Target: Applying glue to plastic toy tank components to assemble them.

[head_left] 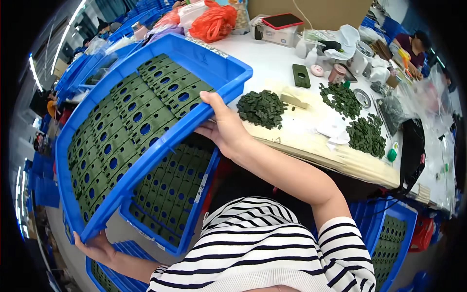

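Note:
A blue plastic tray (160,146) is held tilted at the left, between both my hands. Rows of dark green flat parts with round holes (124,100) lie inside it. My left hand (98,247) grips its near lower corner, the fingers partly hidden behind the rim. Over the right-hand rim goes the thumb of my right hand (224,124), with the other fingers underneath. Below the raised tray stands another blue tray (187,221), filled with similar green parts.
Small dark green pieces (261,109) lie heaped on the white worktable (233,58); more heaps (366,136) are farther right. A single green part (301,76) rests near a boxed phone (282,22). Stacked blue trays (399,214) stand at lower right. Other people work in the background.

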Demonstrator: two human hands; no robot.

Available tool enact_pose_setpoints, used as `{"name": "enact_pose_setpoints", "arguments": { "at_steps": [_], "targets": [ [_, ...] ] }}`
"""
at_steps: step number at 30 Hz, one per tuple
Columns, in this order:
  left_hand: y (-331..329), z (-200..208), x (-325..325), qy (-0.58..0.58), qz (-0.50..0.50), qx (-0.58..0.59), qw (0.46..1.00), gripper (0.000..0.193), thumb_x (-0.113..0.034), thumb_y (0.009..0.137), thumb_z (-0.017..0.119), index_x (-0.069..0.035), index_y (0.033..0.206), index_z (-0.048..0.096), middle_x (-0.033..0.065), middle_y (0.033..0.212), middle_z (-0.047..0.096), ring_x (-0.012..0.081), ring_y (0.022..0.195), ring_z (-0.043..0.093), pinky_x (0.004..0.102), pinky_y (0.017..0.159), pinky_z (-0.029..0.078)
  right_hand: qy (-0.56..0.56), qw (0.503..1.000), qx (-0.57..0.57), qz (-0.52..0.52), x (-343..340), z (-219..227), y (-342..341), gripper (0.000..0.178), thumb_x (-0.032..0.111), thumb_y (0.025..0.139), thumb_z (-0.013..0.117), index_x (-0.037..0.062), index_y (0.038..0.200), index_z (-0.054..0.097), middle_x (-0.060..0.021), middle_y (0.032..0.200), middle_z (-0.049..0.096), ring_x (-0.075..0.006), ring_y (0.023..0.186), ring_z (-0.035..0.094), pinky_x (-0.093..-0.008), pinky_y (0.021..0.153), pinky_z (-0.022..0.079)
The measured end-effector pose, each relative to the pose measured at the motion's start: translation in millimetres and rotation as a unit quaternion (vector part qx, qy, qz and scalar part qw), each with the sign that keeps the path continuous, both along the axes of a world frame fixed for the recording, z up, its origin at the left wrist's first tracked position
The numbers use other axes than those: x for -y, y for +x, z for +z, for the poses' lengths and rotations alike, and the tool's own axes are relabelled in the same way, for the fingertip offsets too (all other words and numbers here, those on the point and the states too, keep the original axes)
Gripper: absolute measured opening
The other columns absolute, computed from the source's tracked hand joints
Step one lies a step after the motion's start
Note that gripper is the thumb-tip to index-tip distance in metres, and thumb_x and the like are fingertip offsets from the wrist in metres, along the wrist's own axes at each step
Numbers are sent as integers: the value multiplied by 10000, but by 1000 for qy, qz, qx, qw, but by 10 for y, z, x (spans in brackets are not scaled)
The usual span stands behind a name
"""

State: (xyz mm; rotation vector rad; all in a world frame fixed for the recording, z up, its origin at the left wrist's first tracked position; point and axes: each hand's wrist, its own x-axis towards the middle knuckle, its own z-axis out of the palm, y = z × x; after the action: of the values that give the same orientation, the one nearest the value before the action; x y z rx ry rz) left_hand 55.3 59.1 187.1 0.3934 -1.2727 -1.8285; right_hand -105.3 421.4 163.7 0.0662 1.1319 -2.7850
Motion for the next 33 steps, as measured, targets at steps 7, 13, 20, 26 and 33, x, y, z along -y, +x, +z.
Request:
{"name": "enact_pose_setpoints", "arguments": {
  "at_steps": [7, 13, 20, 26, 33],
  "targets": [
    [-174, -74, -23, 25, 26, 49, 998, 585, -421, 839, 554, 9, 1227, 467, 179, 1119, 551, 302, 1019, 537, 486, 867, 409, 36, 995, 43, 83, 261, -168, -729, 532, 460, 776, 649, 49, 1080, 501, -105, 1015, 590, -251, 948, 589, -419, 885, 467],
    [-406, -384, 64, 100, 20, 10, 995, 496, -345, 827, 574, 14, 1155, 475, 175, 1089, 554, 309, 1013, 551, 471, 822, 462, 52, 987, 11, 152, 313, -182, -1087, 765, 588, 781, 632, 1, 1236, 450, -213, 1162, 526, -347, 1050, 548, -468, 925, 463],
    [-197, -572, 336, 109, -24, -5, 994, 397, -282, 817, 587, 26, 1044, 483, 182, 1015, 557, 321, 952, 563, 483, 808, 463, 142, 980, 33, 138, 451, -265, -1144, 696, 593, 743, 646, -15, 1071, 556, -190, 991, 603, -295, 885, 610, -430, 806, 527],
    [735, -710, 1017, 61, 52, -16, 997, 395, -279, 799, 586, 7, 1060, 507, 170, 1000, 560, 283, 858, 543, 433, 728, 449, 155, 952, 19, 262, 960, -330, -539, 531, 452, 758, 649, 8, 1040, 575, -138, 979, 621, -233, 848, 628, -344, 790, 534],
    [2250, -947, 1285, 66, 123, 29, 990, 398, -270, 802, 584, -2, 1087, 510, 149, 944, 594, 298, 805, 588, 428, 675, 476, 102, 919, 28, 380, 1534, -824, 299, 399, 353, 807, 627, 13, 1012, 583, -117, 1052, 595, -208, 959, 606, -344, 932, 483]
  ]
}}
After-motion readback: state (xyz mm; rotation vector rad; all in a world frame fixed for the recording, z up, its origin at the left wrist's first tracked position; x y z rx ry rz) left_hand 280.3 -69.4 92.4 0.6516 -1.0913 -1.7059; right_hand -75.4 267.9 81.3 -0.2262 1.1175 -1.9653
